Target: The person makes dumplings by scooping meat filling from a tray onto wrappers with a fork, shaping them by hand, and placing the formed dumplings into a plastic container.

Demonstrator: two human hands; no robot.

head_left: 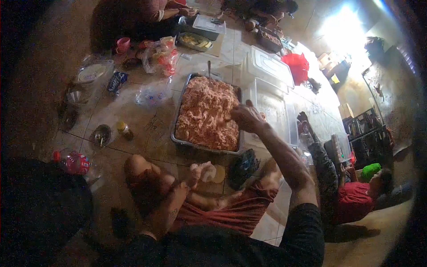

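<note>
A deep rectangular tray (174,133) filled with pinkish minced-meat mixture (207,113) stands on the floor before me, with a metal spoon (209,67) sticking up at its far edge. Over the tray's right rim is my right hand (247,117), thumb raised apart and fingers stretched toward the mixture. My left hand (194,176) is low between my knees, its fingers curled beside a pale, pinkish-white thing (207,171); whether that lies in the hand is unclear. A black plastic bag (244,169) lies near the tray's lower right corner.
Clear plastic containers (271,107) lie right of the tray. On the left are a bottle (76,163), a small jar (124,129), an ashtray (101,135) and plastic bags (153,94). Several people sit around, one in a red shirt (353,202) at right.
</note>
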